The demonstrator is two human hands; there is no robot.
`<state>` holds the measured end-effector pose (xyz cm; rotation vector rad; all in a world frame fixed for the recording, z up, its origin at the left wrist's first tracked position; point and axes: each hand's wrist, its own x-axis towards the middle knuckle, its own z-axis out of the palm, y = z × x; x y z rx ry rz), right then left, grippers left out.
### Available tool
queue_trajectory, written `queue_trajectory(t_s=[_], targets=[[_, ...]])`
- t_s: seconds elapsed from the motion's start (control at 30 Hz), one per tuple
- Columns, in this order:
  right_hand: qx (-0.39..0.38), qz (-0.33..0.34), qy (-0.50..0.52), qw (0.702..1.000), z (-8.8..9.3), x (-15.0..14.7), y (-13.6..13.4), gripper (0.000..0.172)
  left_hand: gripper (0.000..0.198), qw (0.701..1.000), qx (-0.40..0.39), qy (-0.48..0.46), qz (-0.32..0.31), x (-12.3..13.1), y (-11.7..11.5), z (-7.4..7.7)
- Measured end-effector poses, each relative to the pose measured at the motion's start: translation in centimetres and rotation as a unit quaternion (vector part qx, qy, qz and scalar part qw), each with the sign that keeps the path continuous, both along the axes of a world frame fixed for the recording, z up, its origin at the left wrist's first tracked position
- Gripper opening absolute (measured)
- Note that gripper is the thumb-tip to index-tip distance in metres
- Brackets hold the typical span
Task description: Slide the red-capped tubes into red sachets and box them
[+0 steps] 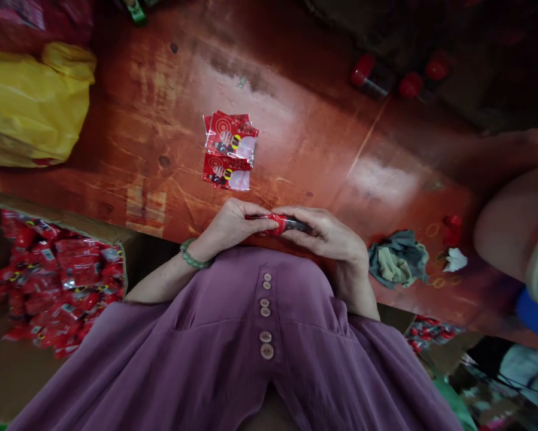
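I hold a small red packet between both hands at the near edge of the table, just above my purple shirt. The fingers of my left hand are closed on its left end, and those of my right hand grip its darker right end. A short stack of similar packets lies further out on the table. A box of packets sits low to my left, and a crumpled cloth lies to my right.

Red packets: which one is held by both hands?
The packet pinched between left hand and right hand; the others lie in a pile on the table or in the box.
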<state>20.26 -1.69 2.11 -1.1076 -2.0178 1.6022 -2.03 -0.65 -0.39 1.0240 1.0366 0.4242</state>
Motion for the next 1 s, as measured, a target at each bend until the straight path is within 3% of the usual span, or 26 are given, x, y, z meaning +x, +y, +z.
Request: queue_trajectory(t_s=[0.23, 0.4, 0.6, 1.0], targets=[[-0.017, -0.015, 0.004, 1.0, -0.3, -0.1, 0.1, 0.041, 0.017, 0.999, -0.005, -0.02, 0.027, 0.2, 0.3, -0.2], [0.001, -0.005, -0.031, 1.0, 0.1, -0.4, 0.2, 0.04, 0.018, 1.0, 0.021, -0.01, 0.006, 0.3, 0.7, 0.0], [-0.039, -0.068, 0.03, 0.996, -0.9, -0.3, -0.1, 0.034, 0.014, 0.998, 0.043, -0.018, 0.032, 0.0, 0.7, -0.1], [-0.017, -0.067, 0.003, 0.998, -0.6, -0.7, -0.7, 0.036, 0.024, 0.999, 0.032, 0.012, -0.021, 0.3, 1.0, 0.1]])
